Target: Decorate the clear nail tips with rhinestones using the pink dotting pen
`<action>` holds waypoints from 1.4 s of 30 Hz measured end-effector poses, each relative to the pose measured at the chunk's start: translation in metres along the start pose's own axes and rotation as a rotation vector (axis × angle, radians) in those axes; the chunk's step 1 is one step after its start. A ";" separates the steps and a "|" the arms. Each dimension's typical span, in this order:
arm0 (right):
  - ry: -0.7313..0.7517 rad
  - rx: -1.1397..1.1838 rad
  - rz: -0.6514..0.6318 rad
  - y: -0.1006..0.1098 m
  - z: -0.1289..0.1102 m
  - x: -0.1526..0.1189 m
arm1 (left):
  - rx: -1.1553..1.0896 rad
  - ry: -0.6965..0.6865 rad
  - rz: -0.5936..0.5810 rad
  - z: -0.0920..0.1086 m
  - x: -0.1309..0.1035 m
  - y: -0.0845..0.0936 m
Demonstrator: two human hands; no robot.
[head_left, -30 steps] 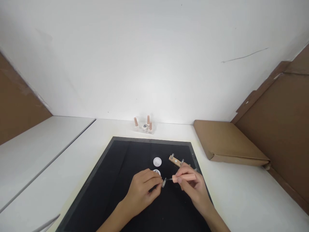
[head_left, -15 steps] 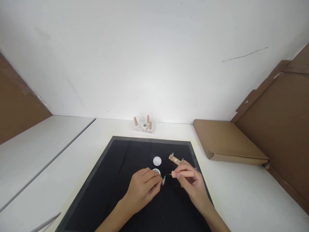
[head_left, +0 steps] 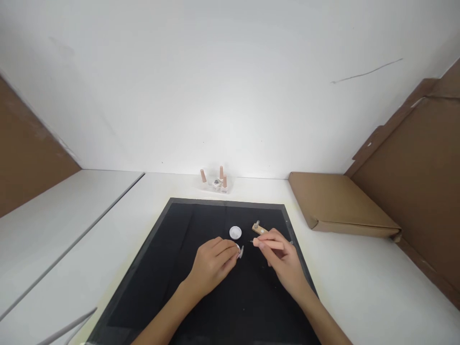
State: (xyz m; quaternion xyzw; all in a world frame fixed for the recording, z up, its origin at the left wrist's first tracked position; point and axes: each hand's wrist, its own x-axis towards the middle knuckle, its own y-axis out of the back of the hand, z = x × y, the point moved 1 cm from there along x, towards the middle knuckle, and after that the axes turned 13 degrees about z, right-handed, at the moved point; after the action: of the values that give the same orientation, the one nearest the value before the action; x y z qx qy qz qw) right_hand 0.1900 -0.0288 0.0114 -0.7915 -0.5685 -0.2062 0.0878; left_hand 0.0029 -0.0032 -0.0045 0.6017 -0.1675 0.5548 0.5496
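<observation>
My left hand (head_left: 214, 263) is closed in a pinch above the black mat, holding a small greyish false nail (head_left: 241, 251) that sticks out past its fingertips. A white lid or dish lies partly hidden behind those fingers. My right hand (head_left: 282, 256) grips a peach-coloured nail polish cap (head_left: 268, 243), with its thin dark brush pointing left toward the false nail. A gap separates the brush tip from the nail. Just beyond the hands sits a small round white dish (head_left: 235, 233). The wooden nail stand (head_left: 259, 229) is partly covered by my right hand and carries a greyish nail.
Behind the black mat (head_left: 201, 211) stands a clear holder (head_left: 215, 189) with several peach-capped bottles (head_left: 224, 182). A flat cardboard box (head_left: 341, 201) lies at the right. Cardboard panels stand at both sides, and a grey strip-like object (head_left: 72, 327) is at the lower left.
Both hands have shifted slightly away from me, with the false nail and the brush. My right hand now covers more of the wooden stand. The camera view has also shifted a little.
</observation>
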 end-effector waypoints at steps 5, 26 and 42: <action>-0.116 0.054 0.022 -0.001 0.001 -0.002 | 0.058 0.043 0.046 -0.004 0.000 0.000; -0.045 0.061 -0.198 0.001 -0.006 -0.008 | 0.004 0.083 0.090 -0.001 0.000 -0.003; -0.024 -0.009 -0.064 0.002 -0.004 -0.008 | -0.082 0.032 0.121 0.004 0.001 -0.001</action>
State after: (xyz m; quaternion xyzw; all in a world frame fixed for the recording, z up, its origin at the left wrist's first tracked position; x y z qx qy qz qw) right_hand 0.1892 -0.0379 0.0121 -0.7758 -0.5936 -0.2017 0.0708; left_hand 0.0059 -0.0063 -0.0031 0.5588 -0.2173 0.5891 0.5418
